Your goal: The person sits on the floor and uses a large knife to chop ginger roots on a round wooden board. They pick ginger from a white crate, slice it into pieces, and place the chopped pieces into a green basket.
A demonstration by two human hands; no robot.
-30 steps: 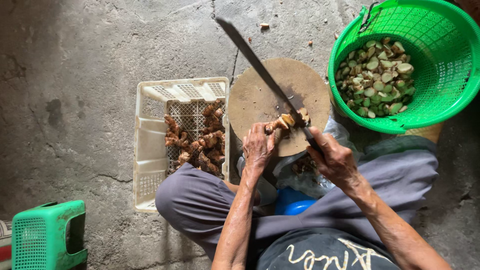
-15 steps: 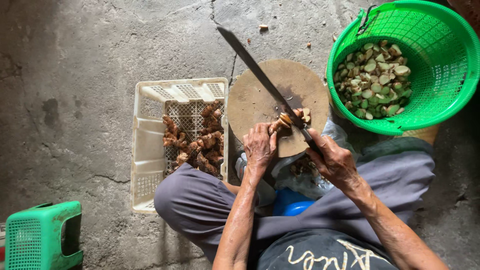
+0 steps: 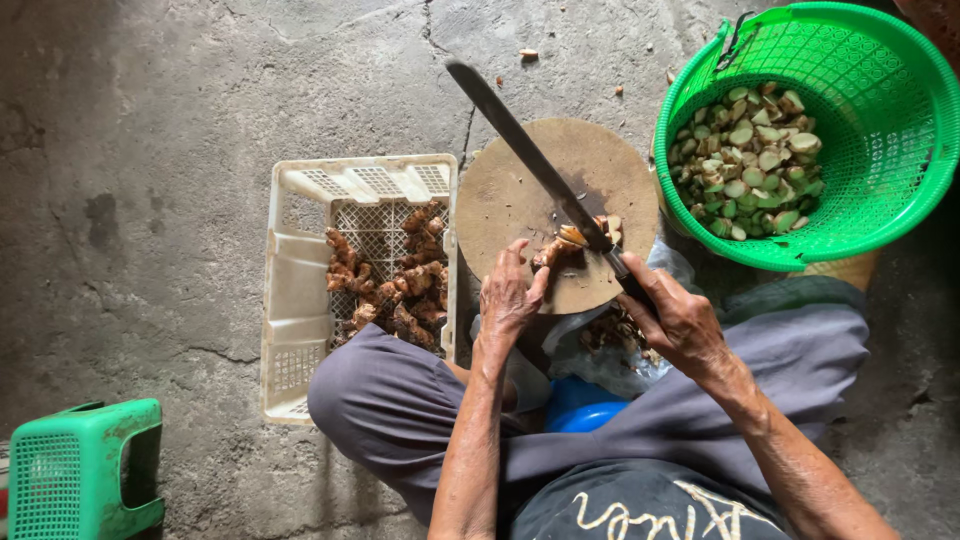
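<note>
Head view: left hand [image 3: 508,300] pins root [image 3: 556,250]; right hand's [image 3: 680,322] grip clamps knife [image 3: 535,165].

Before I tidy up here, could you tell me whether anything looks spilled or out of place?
A few small scraps lie loose on the concrete floor beyond the round chopping board. Otherwise nothing stands out.

left hand [image 3: 508,297]: palm down, fingers curled forward, tips pinched shut | left forearm: bare, reaching straight up from the lap | right hand [image 3: 680,318]: fist closed, knuckles up | right forearm: bare, angled up-left across the thigh | hands near, apart
</note>
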